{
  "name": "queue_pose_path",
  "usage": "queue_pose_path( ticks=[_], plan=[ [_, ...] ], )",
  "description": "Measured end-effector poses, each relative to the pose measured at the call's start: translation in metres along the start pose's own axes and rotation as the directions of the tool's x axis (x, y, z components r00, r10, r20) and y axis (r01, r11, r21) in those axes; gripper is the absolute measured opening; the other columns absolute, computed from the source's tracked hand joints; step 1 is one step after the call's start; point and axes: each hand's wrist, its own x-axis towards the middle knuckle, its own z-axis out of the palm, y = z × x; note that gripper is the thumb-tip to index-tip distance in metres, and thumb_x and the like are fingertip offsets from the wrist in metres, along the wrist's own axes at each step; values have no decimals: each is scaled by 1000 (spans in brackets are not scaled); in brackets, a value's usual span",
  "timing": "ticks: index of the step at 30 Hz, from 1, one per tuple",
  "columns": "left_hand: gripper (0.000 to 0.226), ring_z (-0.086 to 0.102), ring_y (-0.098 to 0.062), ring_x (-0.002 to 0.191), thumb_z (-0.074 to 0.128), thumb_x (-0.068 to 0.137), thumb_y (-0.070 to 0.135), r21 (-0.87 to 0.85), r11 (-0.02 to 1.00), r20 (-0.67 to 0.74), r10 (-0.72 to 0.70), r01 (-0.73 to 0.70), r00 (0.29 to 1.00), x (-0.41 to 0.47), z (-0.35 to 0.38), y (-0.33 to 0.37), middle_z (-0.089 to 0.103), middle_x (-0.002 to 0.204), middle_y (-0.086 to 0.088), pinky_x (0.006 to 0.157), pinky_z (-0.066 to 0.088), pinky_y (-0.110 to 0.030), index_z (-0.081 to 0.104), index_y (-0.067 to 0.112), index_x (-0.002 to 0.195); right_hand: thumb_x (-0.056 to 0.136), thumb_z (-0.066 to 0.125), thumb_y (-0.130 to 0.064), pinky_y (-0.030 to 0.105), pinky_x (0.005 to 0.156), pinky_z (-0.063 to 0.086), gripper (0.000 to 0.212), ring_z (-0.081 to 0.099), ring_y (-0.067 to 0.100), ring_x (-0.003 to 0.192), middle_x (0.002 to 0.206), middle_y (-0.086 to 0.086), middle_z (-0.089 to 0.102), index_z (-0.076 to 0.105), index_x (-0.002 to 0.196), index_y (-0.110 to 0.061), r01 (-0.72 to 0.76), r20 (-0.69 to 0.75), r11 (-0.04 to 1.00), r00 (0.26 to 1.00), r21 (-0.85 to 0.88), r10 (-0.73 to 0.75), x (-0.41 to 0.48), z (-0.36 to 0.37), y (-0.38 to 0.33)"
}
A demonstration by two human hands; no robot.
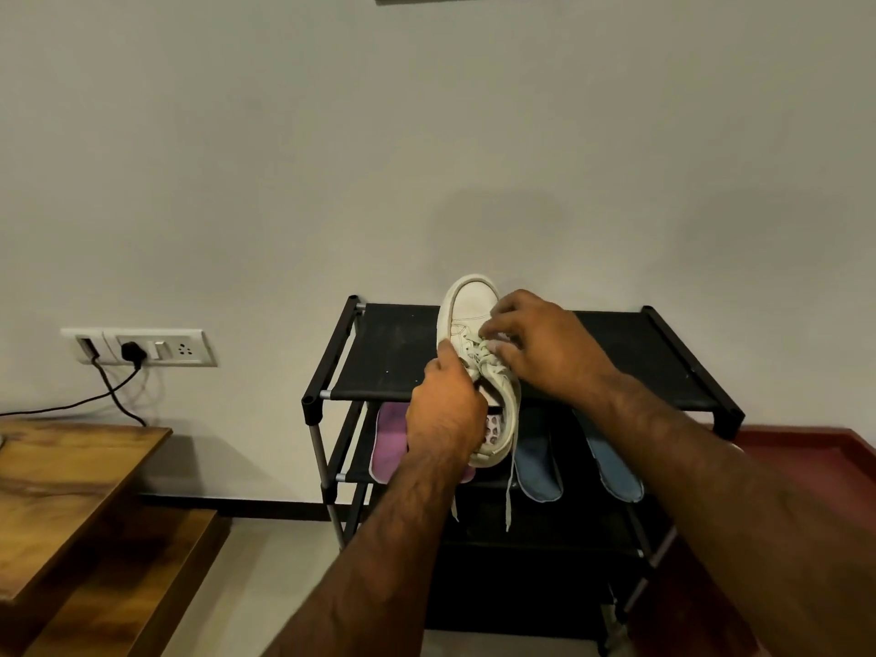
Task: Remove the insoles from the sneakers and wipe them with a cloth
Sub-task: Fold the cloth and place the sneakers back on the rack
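Your left hand (445, 410) is closed round the near side of the white sneaker (474, 305), thumb lying up along the eyelet edge, so the shoe is carried mostly in that hand. Your right hand (545, 343) comes over from the other side with its fingertips bent in and pinching at the laces (479, 358) over the tongue; which strand is caught cannot be made out. The sneaker points toe away over the top shelf of the black shoe rack (403, 353), heel overhanging the front; whether the toe rests on the shelf is unclear. Two loose lace ends (509, 486) dangle below the heel. Inside the opening, just past your left knuckles, a pale perforated insole (494, 428) shows, not yet out of the shoe. Expect the sneaker to be light, with a stiff rubber sole and a soft upper that gives when squeezed, so brace it by the sole and heel rather than crushing the collar shut over the insole. The insole is probably thin, floppy foam, perhaps lightly stuck at the forefoot: slacken the laces, spread the throat, then pinch its heel edge and peel it back gently, since a hard yank could crease or tear it. On the shelf below lie a purple insole (391, 438) to the left and two blue insoles (535, 462) to the right, poking out past the front edge. No cloth is in view
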Motion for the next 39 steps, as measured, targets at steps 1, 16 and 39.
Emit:
queue_pose_path(
  ticks=[1, 16, 39],
  plan=[
    [60, 64, -29, 112, 57, 97, 18, 4, 1000, 2, 0, 0, 1000, 0, 0, 0, 59, 133, -8, 94, 57, -50, 30, 18, 150, 96, 65, -36, 34, 91, 54, 24, 62, 14, 103, 131, -10, 54, 72, 118, -29, 45, 33, 990, 999, -134, -41, 0, 0, -3],
    [61, 63, -32, 112, 55, 95, 13, -53, 998, 3, -31, 31, 1000, 2, -4, -3, 63, 127, -10, 94, 55, -48, 30, 17, 150, 88, 63, -19, 35, 87, 60, 25, 70, 7, 95, 108, -9, 72, 70, 110, -27, -373, 23, 582, 855, 723, 518, -6, 35, -4],
    [23, 64, -22, 100, 58, 101, 34, 472, 686, 234, 508, -554, 829, 46, -63, 8, 66, 113, 3, 79, 52, -38, 73, 28, 117, 81, 68, -3, 46, 81, 59, 81, 64, 24, 104, 150, -13, 35, 28, 144, -36, -411, -88, 789, 862, 457, 499, -54, 72, -42]
  ],
)
